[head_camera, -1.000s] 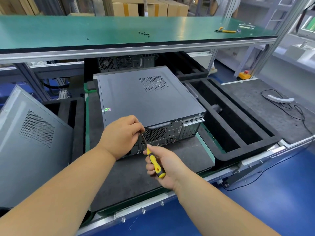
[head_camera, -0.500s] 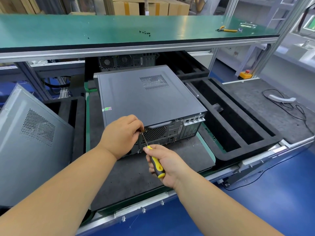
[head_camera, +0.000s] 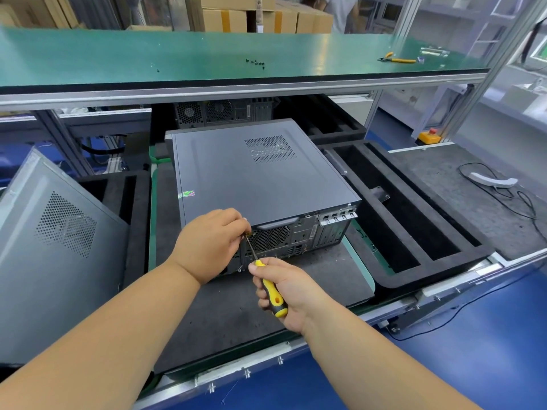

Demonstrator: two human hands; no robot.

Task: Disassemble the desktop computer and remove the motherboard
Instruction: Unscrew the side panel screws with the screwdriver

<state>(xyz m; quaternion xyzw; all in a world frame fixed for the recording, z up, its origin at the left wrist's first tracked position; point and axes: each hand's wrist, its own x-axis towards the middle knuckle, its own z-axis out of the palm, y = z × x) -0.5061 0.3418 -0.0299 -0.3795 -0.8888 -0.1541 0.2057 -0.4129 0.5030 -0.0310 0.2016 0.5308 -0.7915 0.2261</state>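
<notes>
The right hand [head_camera: 284,288] has its fingers wrapped around the yellow-and-black screwdriver [head_camera: 270,288], shaft angled up and away to a screw at the rear-panel edge, where the left hand [head_camera: 211,242] pinches the tip with curled fingers. Just beyond those fingers lies the desktop computer [head_camera: 254,179] on its side on the bench [head_camera: 325,276], cover on — so the motherboard is hidden inside. Judging by this, keep the tip seated squarely and press along the shaft while turning — a slip would strip the head.
</notes>
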